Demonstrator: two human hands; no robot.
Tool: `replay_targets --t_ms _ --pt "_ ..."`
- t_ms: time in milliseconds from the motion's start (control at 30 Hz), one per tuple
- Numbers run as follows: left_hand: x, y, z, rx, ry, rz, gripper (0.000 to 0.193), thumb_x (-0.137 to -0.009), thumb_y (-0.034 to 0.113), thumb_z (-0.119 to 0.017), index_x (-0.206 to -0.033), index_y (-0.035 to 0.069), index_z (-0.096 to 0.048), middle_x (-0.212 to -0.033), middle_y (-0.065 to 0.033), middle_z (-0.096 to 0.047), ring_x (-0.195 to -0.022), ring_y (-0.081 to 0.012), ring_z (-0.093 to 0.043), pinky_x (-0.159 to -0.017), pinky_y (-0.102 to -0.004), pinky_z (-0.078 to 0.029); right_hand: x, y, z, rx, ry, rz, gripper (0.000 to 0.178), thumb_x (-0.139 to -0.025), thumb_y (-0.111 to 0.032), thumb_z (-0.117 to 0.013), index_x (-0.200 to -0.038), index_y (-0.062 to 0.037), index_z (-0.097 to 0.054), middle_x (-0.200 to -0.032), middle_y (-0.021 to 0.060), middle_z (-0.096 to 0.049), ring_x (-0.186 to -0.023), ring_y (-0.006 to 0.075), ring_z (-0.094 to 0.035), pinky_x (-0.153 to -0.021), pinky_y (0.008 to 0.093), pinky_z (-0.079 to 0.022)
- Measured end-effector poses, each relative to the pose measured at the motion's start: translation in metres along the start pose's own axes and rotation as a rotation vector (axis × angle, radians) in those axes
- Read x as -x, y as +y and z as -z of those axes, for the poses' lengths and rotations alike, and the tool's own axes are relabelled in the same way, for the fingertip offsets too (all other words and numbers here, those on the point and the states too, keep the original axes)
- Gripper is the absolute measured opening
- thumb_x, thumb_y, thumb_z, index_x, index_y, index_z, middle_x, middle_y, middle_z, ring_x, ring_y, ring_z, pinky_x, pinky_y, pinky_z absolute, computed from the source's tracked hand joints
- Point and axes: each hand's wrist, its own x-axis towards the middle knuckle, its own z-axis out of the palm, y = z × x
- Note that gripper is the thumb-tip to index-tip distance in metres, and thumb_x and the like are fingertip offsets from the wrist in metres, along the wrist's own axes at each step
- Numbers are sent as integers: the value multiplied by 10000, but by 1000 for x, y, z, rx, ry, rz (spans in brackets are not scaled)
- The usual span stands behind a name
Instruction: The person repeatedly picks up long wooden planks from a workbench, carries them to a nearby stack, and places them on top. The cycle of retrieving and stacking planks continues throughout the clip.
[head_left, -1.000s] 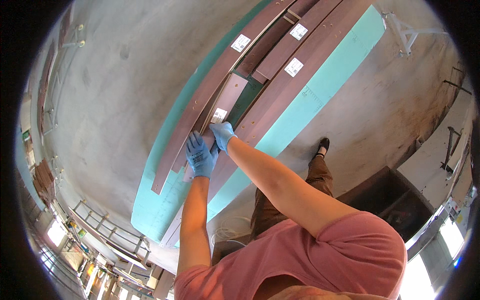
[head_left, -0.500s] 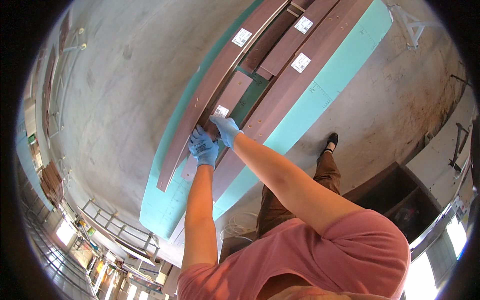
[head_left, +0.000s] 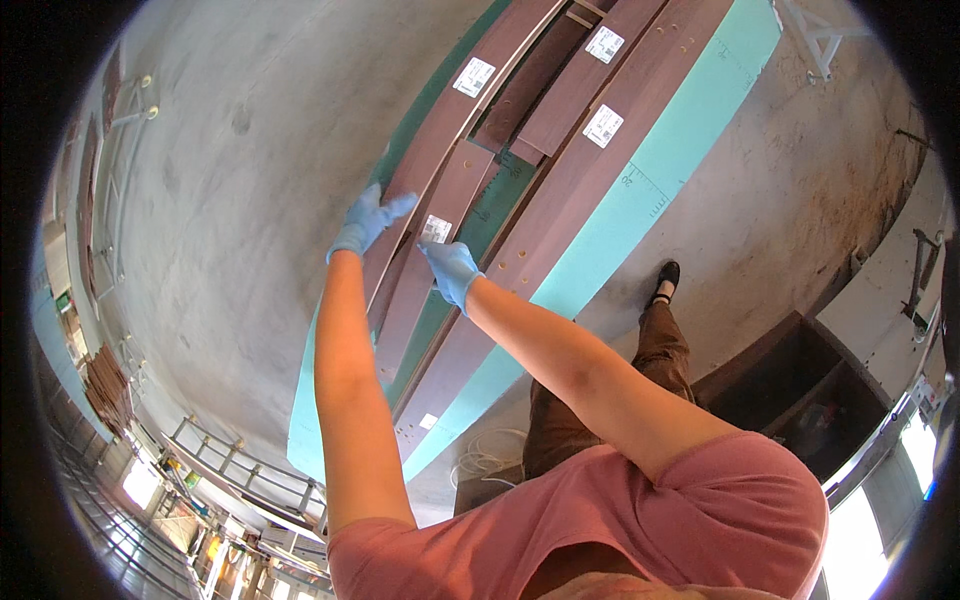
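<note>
Brown board (head_left: 452, 193), short: one piece, drilled with a hole near its upper end, a white label (head_left: 436, 229) on its face; lies lengthwise in the row of boards, between a long one and a green strip.

Right hand (head_left: 453, 272): blue glove, fingertips at the label's lower edge (whether the grip is closed on the board or merely rests there, one cannot tell).

Left hand (head_left: 365, 220): blue glove, somewhat blurred; grip open, fingers spread, over the edge of the long left board (head_left: 440, 125); contact cannot be judged.

Long left board: brown, slightly curved in this view (the lens bends edges), labelled white near its upper part.

Long right board (head_left: 570, 190): brown, with small holes and a white label; beside it, the upper middle board (head_left: 590, 95), labelled likewise. Dark board (head_left: 525, 90): set between the upper middle board and the long left board.

Counter (head_left: 645, 180): turquoise, ruler marks along its right part, under all the boards.

Surroundings: grey floor (head_left: 250, 200); dark divided box (head_left: 770, 370), right; pale looped cord (head_left: 490, 450) near the person's brown trousers (head_left: 665, 345); black shoe (head_left: 669, 272); pink shirt (head_left: 600, 510); pile of brown planks (head_left: 105, 380), far left.
</note>
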Motion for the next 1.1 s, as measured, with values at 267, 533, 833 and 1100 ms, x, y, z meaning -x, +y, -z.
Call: replay_targets --t_ms 267,533,833,1100 --pt "35 -26 -31 -78 555 -241 863 -925 529 -743 -1490 -79 -508 -1520 -307 -538 -1427 -430 -512 -1198 -451 -400 -13 1 -24 -94 151 120 445 -914 -430 -778 -1015 3 -797 -991 125 -761 -944 221 -717 -808 391 -552" --pt "275 -138 -68 -212 1027 464 417 -934 409 -746 -1044 8 -722 -965 -173 -753 -886 -357 -724 -792 -448 -562 -23 7 -10 -154 97 333 489 -905 -407 -826 -1166 -3 -740 -1094 62 -697 -972 168 -591 -861 372 -487" --pt "167 -143 2 -281 -92 406 1017 -817 638 -787 -1565 33 -456 -1630 -246 -426 -1518 -415 -390 -1250 -499 -317 -5 4 -16 20 246 214 906 -873 -542 -829 -1369 154 -528 -1387 255 -632 -1284 304 -593 -1095 412 -460" --pt "153 -57 -30 -475 553 -242 801 -895 475 -789 -1517 54 -512 -1580 -255 -482 -1465 -464 -435 -1198 -567 -376 14 52 88 -139 -279 707 487 -1013 -302 -690 -1388 -8 -595 -1366 154 -649 -1130 245 -631 -947 373 -519"
